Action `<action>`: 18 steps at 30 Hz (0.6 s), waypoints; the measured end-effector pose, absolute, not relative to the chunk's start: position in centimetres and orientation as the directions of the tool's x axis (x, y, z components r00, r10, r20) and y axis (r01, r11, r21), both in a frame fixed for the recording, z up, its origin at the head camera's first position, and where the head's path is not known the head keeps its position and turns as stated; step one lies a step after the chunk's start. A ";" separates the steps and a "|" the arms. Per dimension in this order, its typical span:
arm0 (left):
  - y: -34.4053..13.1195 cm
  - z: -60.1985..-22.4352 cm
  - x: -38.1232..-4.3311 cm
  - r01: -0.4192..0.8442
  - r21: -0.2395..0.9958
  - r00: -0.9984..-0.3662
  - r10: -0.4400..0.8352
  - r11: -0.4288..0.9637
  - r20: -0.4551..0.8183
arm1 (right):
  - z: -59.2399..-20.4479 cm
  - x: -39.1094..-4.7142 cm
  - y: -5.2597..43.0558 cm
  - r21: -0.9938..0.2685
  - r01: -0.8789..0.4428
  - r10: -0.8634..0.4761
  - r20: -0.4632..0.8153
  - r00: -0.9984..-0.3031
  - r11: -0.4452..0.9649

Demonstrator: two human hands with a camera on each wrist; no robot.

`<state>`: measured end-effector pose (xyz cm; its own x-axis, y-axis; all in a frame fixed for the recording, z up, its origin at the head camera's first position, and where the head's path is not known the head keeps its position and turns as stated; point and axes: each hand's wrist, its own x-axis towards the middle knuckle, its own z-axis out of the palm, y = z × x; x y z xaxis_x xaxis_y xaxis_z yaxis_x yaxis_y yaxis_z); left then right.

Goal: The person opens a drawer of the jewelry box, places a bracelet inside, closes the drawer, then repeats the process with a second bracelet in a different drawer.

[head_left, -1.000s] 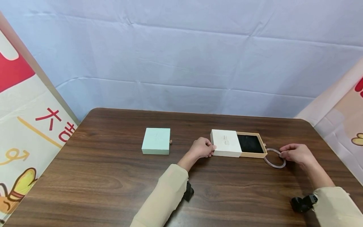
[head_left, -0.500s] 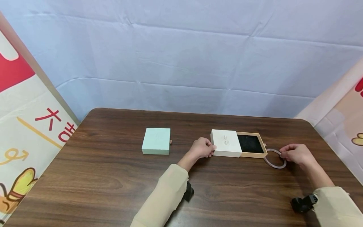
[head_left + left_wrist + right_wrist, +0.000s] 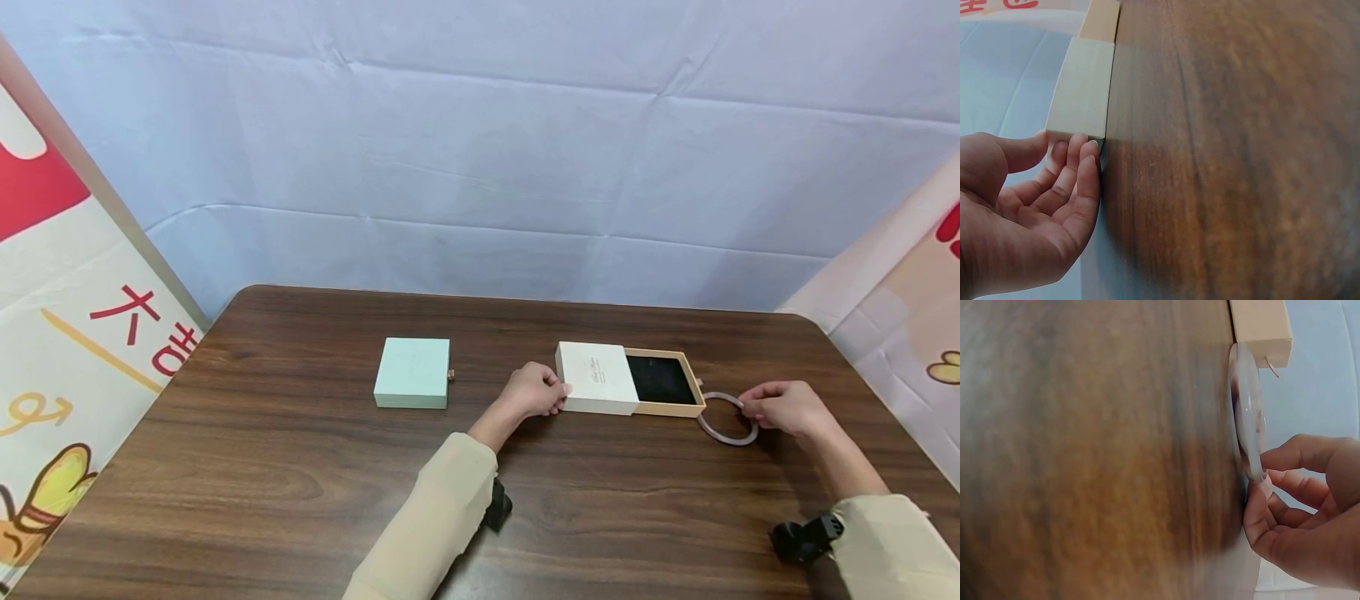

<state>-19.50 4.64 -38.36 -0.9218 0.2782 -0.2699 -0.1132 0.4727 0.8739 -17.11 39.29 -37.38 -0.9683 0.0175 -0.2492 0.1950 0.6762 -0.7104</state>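
Observation:
A white drawer box [image 3: 596, 377] lies on the table with its tan drawer [image 3: 670, 409] pulled partway out to the right. Black padding [image 3: 660, 381] lines the drawer. My left hand [image 3: 532, 390] grips the sleeve's near left corner; in the left wrist view the thumb is at its top edge and curled fingers touch the end face. Beside the drawer's right end is a pale, glossy bangle [image 3: 726, 439]. Its right side is pinched between thumb and fingers of my right hand [image 3: 786, 408]. In the right wrist view the bangle [image 3: 1247, 412] lies nearly flat, close to the table.
A closed mint-green drawer box [image 3: 412, 371] with a small pull tab stands on the left part of the brown wooden table [image 3: 262, 433]. Behind the table hangs a pale cloth [image 3: 480, 150]. Printed panels flank both sides.

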 end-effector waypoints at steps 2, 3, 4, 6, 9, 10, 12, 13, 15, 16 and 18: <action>4.6 -38.3 -19.5 -0.114 0.874 -0.922 0.277 0.473 -0.270 | -37.4 -17.1 39.4 -0.716 0.194 0.018 -0.246 -0.969 0.671; 4.6 -38.3 -19.5 -0.115 0.874 -0.922 0.278 0.472 -0.271 | -37.4 -17.1 39.4 -0.719 0.194 0.018 -0.245 -0.969 0.667; 4.6 -38.3 -19.5 -0.117 0.875 -0.921 0.278 0.470 -0.273 | -37.5 -17.1 39.5 -0.721 0.193 0.017 -0.244 -0.970 0.665; 4.6 -38.3 -19.5 -0.120 0.875 -0.920 0.279 0.469 -0.276 | -37.4 -17.1 39.5 -0.728 0.193 0.017 -0.243 -0.970 0.658; 4.6 -38.3 -19.5 -0.120 0.875 -0.919 0.281 0.469 -0.277 | -37.4 -17.1 39.5 -0.733 0.192 0.013 -0.243 -0.970 0.653; 4.6 -38.3 -19.5 -0.119 0.875 -0.919 0.281 0.469 -0.276 | -37.4 -17.1 39.5 -0.734 0.193 0.012 -0.244 -0.970 0.651; 4.6 -38.3 -19.5 -0.117 0.875 -0.919 0.283 0.470 -0.274 | -37.4 -17.1 39.6 -0.742 0.200 0.011 -0.251 -0.968 0.640; 4.6 -38.3 -19.5 -0.116 0.875 -0.919 0.283 0.469 -0.274 | -37.4 -17.1 39.7 -0.744 0.201 0.006 -0.255 -0.967 0.637; 4.6 -38.3 -19.5 -0.117 0.876 -0.918 0.285 0.468 -0.275 | -37.5 -17.2 39.9 -0.759 0.210 -0.003 -0.269 -0.963 0.616; 4.6 -38.3 -19.5 -0.116 0.875 -0.918 0.285 0.470 -0.275 | -37.5 -17.2 40.0 -0.765 0.213 -0.006 -0.273 -0.962 0.607; 4.6 -38.3 -19.5 -0.118 0.875 -0.917 0.286 0.470 -0.277 | -37.6 -17.2 40.2 -0.776 0.215 -0.017 -0.279 -0.960 0.594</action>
<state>-19.52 4.59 -38.30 -0.9171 0.2862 -0.2774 -0.1178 0.4703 0.8746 -17.21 40.25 -37.63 -0.9602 -0.0167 -0.2788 0.2148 0.5936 -0.7756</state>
